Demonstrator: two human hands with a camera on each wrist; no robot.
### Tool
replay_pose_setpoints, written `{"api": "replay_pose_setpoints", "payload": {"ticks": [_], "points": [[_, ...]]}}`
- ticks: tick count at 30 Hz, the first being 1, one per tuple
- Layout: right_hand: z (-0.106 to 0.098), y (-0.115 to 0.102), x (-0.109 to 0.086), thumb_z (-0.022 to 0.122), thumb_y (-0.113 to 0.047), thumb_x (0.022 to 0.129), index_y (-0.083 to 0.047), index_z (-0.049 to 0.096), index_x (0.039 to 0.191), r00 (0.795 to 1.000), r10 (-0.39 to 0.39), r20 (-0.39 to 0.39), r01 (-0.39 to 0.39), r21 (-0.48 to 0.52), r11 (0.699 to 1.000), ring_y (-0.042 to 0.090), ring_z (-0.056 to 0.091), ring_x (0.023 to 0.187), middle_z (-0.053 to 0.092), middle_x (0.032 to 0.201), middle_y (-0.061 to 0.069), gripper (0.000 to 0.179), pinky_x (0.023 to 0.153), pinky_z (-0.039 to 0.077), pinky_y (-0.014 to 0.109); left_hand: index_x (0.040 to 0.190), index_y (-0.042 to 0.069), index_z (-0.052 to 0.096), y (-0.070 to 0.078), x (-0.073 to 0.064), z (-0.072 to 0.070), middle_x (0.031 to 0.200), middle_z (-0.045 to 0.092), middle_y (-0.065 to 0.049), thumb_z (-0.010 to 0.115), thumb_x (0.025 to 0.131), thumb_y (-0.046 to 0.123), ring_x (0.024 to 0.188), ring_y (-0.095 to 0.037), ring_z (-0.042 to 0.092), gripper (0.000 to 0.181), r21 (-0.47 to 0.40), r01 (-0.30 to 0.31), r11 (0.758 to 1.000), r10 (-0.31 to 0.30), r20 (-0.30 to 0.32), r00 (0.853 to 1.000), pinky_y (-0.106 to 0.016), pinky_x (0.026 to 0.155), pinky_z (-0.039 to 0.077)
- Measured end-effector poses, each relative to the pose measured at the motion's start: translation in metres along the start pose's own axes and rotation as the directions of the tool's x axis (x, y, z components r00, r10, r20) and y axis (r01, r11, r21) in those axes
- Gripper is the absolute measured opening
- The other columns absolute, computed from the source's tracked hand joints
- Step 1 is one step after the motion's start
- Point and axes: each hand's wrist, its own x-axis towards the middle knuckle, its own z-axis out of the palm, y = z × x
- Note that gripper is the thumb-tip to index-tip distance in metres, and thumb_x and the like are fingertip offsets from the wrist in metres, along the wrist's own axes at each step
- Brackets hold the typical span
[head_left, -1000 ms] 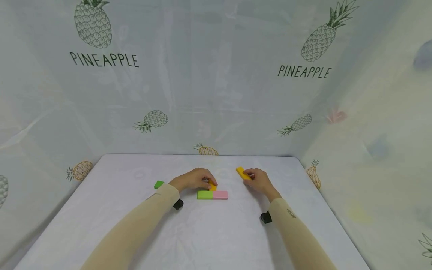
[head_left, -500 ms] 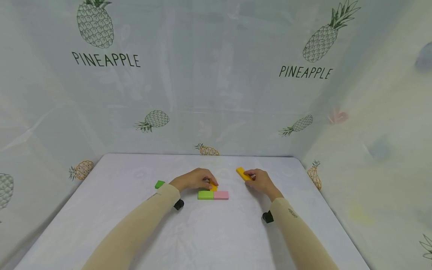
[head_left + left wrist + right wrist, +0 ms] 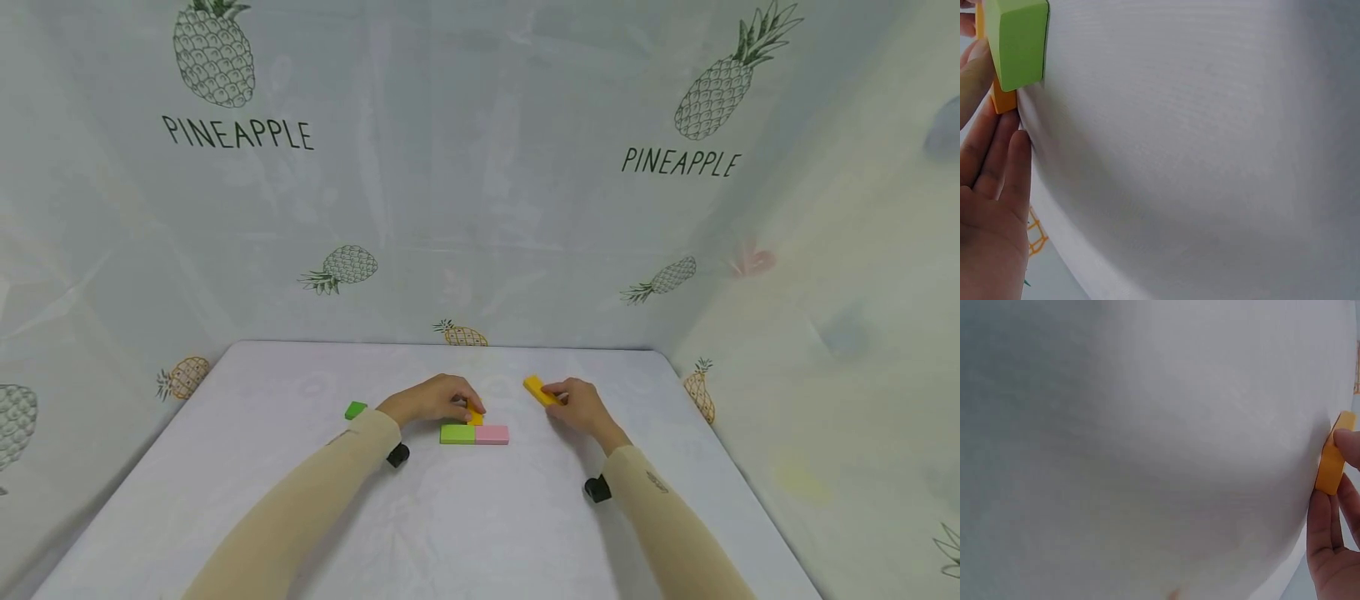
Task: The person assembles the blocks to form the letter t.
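My left hand [image 3: 431,398] grips a small orange-yellow block [image 3: 476,416] between thumb and fingers, just behind a light green block [image 3: 457,435]. A pink block [image 3: 492,435] lies end to end with the green one, forming a straight bar. From the left wrist, the light green block [image 3: 1022,44] overlaps the orange one [image 3: 1004,100], and the fingers reach along it. Farther right, my right hand [image 3: 585,407] pinches a longer yellow block [image 3: 536,387] that lies at a slant. The right wrist view has thumb and fingers at either side of that yellow block [image 3: 1331,465].
A darker green block [image 3: 356,409] lies beyond the left forearm, partly covered by the sleeve. All of this is on a white table [image 3: 480,533], with a pineapple-print sheet [image 3: 480,167] hanging behind and at the sides.
The right hand and its yellow block have shifted very slightly toward the person. My left hand keeps its hold on the orange block, with the green and pink bar unmoved.
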Motion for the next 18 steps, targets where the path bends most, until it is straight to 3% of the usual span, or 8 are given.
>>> {"api": "replay_pose_setpoints", "payload": {"ticks": [6,18], "points": [[0.002,-0.002,-0.006,0.079,-0.011,0.095,-0.011,0.076,0.132,1.0,0.013,-0.01,-0.013,0.025,1.0,0.023,0.064,0.099,0.069,0.124,0.011,0.037,0.085,0.061,0.035,0.122,0.023,0.08,0.001,0.0,0.0,0.121,0.07,0.01,0.076,0.1,0.019,0.115,-0.015,0.06,0.023,-0.006,0.008,1.0,-0.008,0.004,1.0,-0.041,0.108,0.049],[0.003,-0.012,-0.022,0.083,-0.013,0.093,-0.015,0.078,0.128,1.0,-0.001,-0.026,0.001,0.026,1.0,0.023,0.064,0.1,0.07,0.124,0.01,0.035,0.091,0.06,0.039,0.122,0.025,0.08,-0.001,0.003,0.001,0.122,0.07,0.012,0.076,0.1,0.02,0.115,-0.013,0.06,0.023,0.02,0.005,1.0,-0.005,0.006,1.0,-0.039,0.108,0.049]]}}
